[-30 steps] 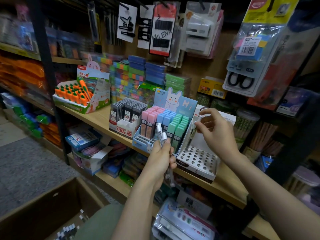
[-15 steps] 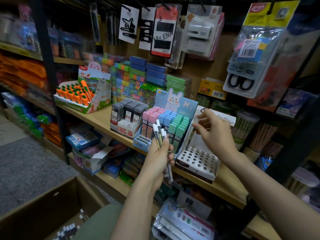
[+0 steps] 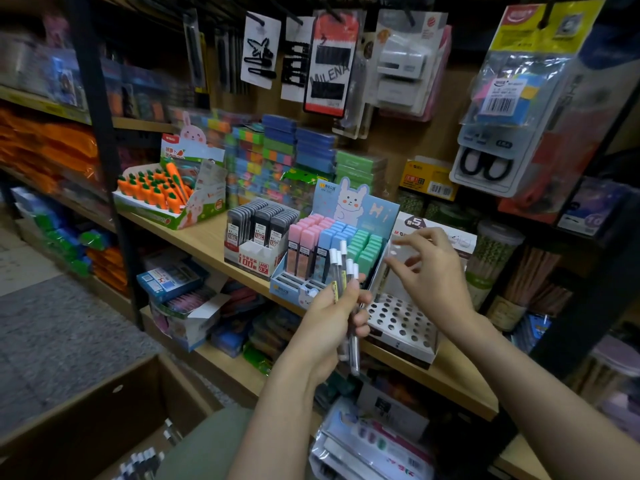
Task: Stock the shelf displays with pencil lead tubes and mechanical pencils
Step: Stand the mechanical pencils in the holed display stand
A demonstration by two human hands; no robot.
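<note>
My left grip (image 3: pixel 332 317) is curling tight around a bunch of clear white-capped pencils (image 3: pixel 343 271), upright before the pastel lead tubes (image 3: pixel 332 244). My right grip (image 3: pixel 429 268) is hovering spread and empty over the holed pencil stand (image 3: pixel 401 323) on the shelf (image 3: pixel 201 237).

perforated stand (image 3: pixel 398 323) right of lead display (image 3: pixel 332 251) (touching)

Both forearms are bare, no sleeves, watch or rings on the left hand (image 3: pixel 332 317) or right hand (image 3: pixel 429 271). Greyish-green trousers (image 3: pixel 204 445) cover the knee.
</note>
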